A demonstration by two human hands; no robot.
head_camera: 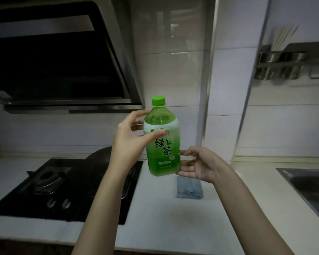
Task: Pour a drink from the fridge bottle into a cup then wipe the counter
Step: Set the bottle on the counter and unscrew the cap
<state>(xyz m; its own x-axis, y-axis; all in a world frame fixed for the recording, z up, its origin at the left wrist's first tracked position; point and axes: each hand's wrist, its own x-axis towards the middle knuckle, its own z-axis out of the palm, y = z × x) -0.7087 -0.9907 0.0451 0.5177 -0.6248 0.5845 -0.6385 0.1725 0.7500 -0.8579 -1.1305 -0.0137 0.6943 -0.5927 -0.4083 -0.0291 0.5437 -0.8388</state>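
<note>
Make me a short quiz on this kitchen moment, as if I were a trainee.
1. True or false: the green tea bottle has its cap on.
2. Fill in: the blue cloth lies on the counter between the gas hob and the ____.
3. The right hand has its open fingers at: A) the cap B) the bottle's lower part C) the cloth.
Key: 1 true; 2 sink; 3 B.

Green-tea bottle (162,144): clear plastic, green cap on, green label, filled to the shoulder, upright, raised clear of the counter (155,218) just right of the hob (35,208). Blue cloth (190,188): folded, flat on the counter, right of the hob.
</note>
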